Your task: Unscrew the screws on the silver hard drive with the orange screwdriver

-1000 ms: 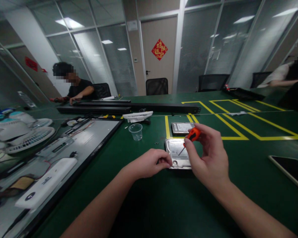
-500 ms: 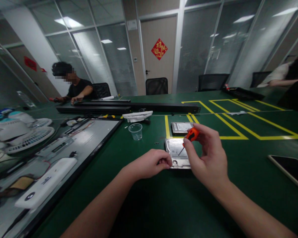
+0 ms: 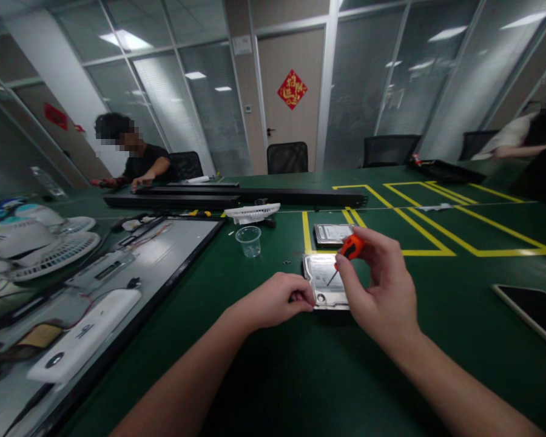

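Observation:
A silver hard drive lies flat on the green table in front of me, partly covered by my hands. My left hand is closed, its curled fingertips gripping the drive's near left corner. In my right hand an orange and black screwdriver is held between thumb and fingers. Its thin shaft slants down to the left, with the tip over the drive's top face; I cannot tell whether it touches. Behind sits a second hard drive. A few tiny screws lie left of the nearer drive.
A clear plastic cup and a white slotted part stand left of the drives. Farther left are a large panel, a white device and fan parts. A phone lies right. Two people sit across the table.

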A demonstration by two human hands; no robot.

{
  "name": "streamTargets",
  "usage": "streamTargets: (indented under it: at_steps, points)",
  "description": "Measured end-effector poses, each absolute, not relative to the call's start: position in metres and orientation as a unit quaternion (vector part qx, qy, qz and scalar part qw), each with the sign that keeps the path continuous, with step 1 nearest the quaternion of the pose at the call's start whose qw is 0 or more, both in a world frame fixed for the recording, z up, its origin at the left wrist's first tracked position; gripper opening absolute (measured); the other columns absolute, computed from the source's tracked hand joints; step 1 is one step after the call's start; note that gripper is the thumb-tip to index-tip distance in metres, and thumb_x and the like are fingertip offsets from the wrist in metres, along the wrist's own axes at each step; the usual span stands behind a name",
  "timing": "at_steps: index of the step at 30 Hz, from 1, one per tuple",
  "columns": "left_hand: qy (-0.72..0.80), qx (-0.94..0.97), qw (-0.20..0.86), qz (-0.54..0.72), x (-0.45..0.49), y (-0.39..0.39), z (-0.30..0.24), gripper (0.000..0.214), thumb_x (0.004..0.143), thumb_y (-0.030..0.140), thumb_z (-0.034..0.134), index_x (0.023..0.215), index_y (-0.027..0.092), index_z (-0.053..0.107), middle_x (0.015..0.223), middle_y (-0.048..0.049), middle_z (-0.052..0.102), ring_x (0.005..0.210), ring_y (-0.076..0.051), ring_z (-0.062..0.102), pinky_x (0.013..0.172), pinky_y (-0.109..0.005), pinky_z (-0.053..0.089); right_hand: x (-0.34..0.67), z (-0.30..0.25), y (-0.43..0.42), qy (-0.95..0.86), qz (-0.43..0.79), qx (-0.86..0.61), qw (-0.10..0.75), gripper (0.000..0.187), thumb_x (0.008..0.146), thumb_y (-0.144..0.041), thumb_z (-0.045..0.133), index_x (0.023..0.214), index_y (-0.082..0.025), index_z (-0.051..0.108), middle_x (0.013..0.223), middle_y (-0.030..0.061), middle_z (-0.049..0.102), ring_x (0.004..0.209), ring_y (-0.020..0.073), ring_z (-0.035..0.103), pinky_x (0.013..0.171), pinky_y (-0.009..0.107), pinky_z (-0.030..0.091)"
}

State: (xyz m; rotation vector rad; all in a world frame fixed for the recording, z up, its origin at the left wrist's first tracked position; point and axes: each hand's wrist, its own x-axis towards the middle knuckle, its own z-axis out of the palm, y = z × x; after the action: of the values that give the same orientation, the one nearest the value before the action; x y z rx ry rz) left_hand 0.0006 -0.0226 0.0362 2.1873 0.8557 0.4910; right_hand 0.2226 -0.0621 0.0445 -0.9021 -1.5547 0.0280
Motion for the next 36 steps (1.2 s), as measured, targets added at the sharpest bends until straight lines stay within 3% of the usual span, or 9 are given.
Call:
streamTargets:
  at_steps: [11, 25, 36]
  points:
    - [0.336, 0.842, 0.378, 0.189, -0.0035, -0.02, 0.0357, 0.009, 0.091, 0.008, 0.088, 0.095, 0.016, 0.084, 0.097, -0.0043, 0.084, 0.088, -0.017, 0.075, 0.083, -0.027, 0.056, 0.2228, 0.0441, -0.0623, -0.675, 0.013, -0.393, 0.624, 0.054, 0.102, -0.022, 0.075, 0.154, -0.032, 0.06, 0.136, 0.0105, 0.072, 0.114, 0.0309, 0.076, 0.102, 0.057, 0.065]
    - [0.314, 0.874, 0.325, 0.181, -0.0063, -0.0218, 0.0412, 0.011, 0.099, 0.01, 0.078, 0.102, 0.017, 0.086, 0.105, -0.0065, 0.086, 0.097, -0.02, 0.078, 0.09, -0.029, 0.058, 0.2233, 0.0447, -0.0628, -0.677, 0.008, -0.39, 0.624, 0.054, 0.103, -0.021, 0.075, 0.154, -0.032, 0.06, 0.137, 0.0105, 0.071, 0.116, 0.0299, 0.075, 0.102, 0.054, 0.065]
    - [0.339, 0.845, 0.37, 0.187, -0.0023, -0.0207, 0.0366, 0.011, 0.095, 0.007, 0.081, 0.098, 0.017, 0.083, 0.098, -0.0039, 0.083, 0.089, -0.017, 0.075, 0.084, -0.027, 0.057, 0.2226, 0.0459, -0.063, -0.677, 0.007, -0.39, 0.625, 0.053, 0.103, -0.022, 0.075, 0.153, -0.031, 0.061, 0.135, 0.0109, 0.073, 0.115, 0.0312, 0.076, 0.102, 0.056, 0.066]
